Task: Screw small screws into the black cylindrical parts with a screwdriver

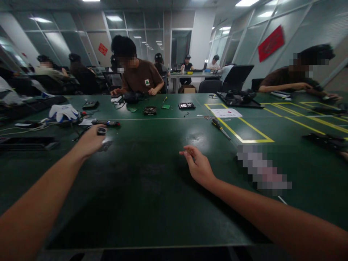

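Note:
My left hand (91,140) is closed around a small dark cylinder (101,131) with a pale ring at its top, held low above the green table (152,203). Just beyond that hand lies a black pen-shaped tool (110,123) with a red end. My right hand (199,166) is over the middle of the table, thumb and fingers brought together. Something small and brownish seems to be between its fingertips, too small to name. A black and yellow screwdriver (217,125) lies beyond my right hand, its shaft pointing toward me.
White gloves (63,112) and cables lie at the left. Small dark devices (187,105) and a green circuit board (166,106) are farther back. Yellow tape (257,140) outlines areas at the right, near a white paper (226,112). Co-workers sit across the table.

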A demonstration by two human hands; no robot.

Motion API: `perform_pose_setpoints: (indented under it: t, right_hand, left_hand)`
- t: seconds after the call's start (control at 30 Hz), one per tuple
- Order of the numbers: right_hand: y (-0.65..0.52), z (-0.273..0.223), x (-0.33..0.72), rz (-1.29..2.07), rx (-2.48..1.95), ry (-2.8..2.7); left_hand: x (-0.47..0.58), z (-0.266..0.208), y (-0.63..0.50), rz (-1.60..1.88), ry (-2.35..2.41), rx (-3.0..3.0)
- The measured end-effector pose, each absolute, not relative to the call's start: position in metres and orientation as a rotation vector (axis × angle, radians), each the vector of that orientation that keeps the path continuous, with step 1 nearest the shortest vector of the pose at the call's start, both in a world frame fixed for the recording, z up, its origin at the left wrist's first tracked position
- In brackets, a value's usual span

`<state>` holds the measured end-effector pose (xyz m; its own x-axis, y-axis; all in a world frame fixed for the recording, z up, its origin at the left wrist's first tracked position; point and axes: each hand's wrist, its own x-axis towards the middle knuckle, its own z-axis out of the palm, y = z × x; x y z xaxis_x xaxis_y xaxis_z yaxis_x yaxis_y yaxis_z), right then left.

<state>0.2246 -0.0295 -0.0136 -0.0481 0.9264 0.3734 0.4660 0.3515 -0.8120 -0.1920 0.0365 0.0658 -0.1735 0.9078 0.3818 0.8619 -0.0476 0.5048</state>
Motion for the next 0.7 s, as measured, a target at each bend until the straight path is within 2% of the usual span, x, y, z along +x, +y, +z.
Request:
perform_pose_setpoints:
  t: [0.13,0.3,0.47,0.7]
  right_hand:
    - [-0.023,0.0,0.224,0.656,-1.274,-1.545]
    - [-0.016,0.021,0.23,0.571,-1.255,-1.367]
    - [-0.026,0.029,0.234,0.636,-1.129,-1.246]
    - [-0.044,0.028,0.229,0.627,-1.044,-1.447]
  left_hand:
    - [-0.096,0.053,0.034,0.913,1.837,2.044]
    - [-0.019,0.025,0.015,1.183,1.444,2.014]
    - [-0.002,0.006,-0.004,1.227,1.312,2.114]
    - [0.002,0.002,-0.011,1.151,1.245,2.168]
